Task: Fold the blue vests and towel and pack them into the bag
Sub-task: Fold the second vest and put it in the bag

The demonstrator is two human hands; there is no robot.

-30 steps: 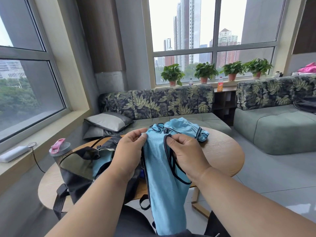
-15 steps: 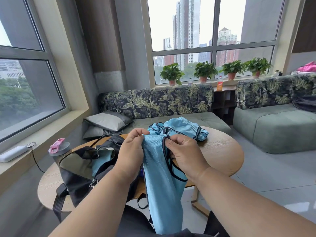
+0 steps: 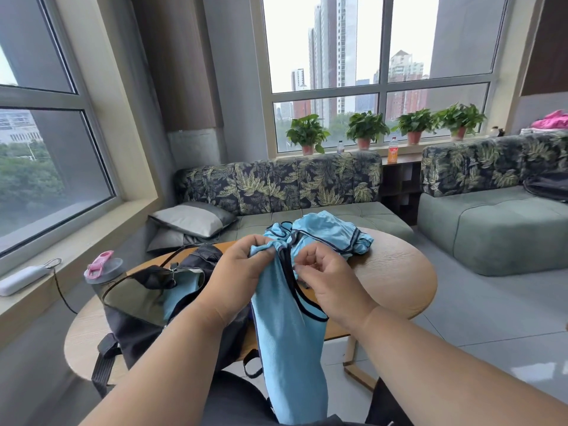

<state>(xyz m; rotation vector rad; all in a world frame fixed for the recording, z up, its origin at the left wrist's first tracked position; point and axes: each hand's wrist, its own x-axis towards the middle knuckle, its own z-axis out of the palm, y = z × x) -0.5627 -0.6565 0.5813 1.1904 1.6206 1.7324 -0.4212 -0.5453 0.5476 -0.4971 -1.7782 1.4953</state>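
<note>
The fingers and thumb of the left hand [image 3: 236, 279] are curled tight on the top edge of a blue vest [image 3: 287, 339], pinching the cloth at its upper left corner. The right hand [image 3: 327, 279] sits just beside it, fingers curled inward with the vest's dark-trimmed edge running under them; it seems to pinch that trim, though the exact contact is hidden by the knuckles. Both hands are raised above the near edge of the round wooden table [image 3: 399, 281], close together but not touching.

From the two grips the vest hangs straight down in a long narrow drape, passing in front of the table edge toward the person's lap. Its black binding loops down along the right side.

Behind the hands, on the tabletop, lies a loose heap of more blue fabric [image 3: 325, 233] with the same dark trim, unfolded. To the left of the hands a dark bag [image 3: 144, 305] stands open on the table, touching the left forearm; a piece of light blue cloth shows inside its mouth. Its black strap hangs off the table's near edge.

Left of the bag stands a bottle with a grey lid and pink flip cap [image 3: 103, 267]. On the window ledge lies a white power bank [image 3: 23, 279] with a dark cord. A leaf-print sofa [image 3: 276, 186] and potted plants [image 3: 365, 127] stand beyond. An orange drink bottle [image 3: 392, 150] carries a label too small to read; no other writing is legible.
</note>
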